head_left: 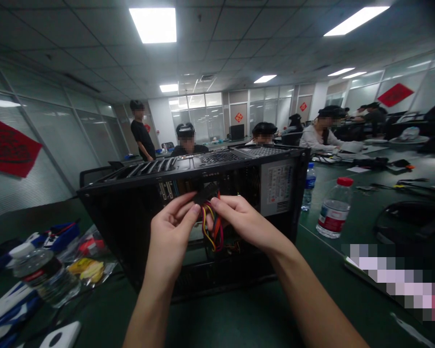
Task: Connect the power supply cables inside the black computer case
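Observation:
In front of me a black computer case point(105, 227) lies on the table with its open side facing me. Both hands are at its opening. Between the fingertips of my left hand point(176, 215) and my right hand point(237, 212) is a dark power connector point(206, 194), tilted upward to the right. A bundle of red, yellow and black power cables point(213, 227) loops down below it, against the fingers of my right hand. Behind, at the case's right end, sits a labelled power supply point(277, 186). The connector's exact type is too dark to make out.
To the right stand a red-capped water bottle point(334, 208) and a blue-capped bottle point(309, 186). Another bottle point(45, 275), a yellow snack packet point(87, 268) and a white device point(62, 334) are on the left. Several people sit or stand beyond the case.

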